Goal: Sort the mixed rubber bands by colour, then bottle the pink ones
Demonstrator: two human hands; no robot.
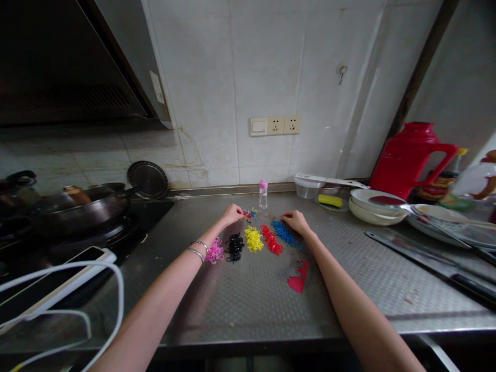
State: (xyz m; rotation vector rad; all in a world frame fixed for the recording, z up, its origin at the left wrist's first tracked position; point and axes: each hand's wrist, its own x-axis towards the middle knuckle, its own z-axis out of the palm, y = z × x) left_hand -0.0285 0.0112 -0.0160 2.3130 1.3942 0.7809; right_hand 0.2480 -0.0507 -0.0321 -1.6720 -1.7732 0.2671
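Note:
Small bands, looking like rubber bands, lie in heaps sorted by colour: pink (215, 251), black (234, 247), yellow (253, 239), red (272, 241) and blue (284, 234). Behind them is a smaller mixed-colour heap (251, 213). My left hand (232, 214) is at the left edge of the mixed heap, fingers pinched together; what they hold is too small to make out. At the far end of the blue heap, my right hand (296, 221) has its fingertips closed together over the metal counter, their contents hidden. A clear bottle with a pink top (263, 195) stands behind the mixed heap.
A torn red piece (298, 279) lies near the counter's front. Bowls (375, 209), a cleaver-like blade (411, 253) and a red thermos (406, 160) stand or lie right. On the left are a pan (83, 206) on the stove and a white cable (118, 289).

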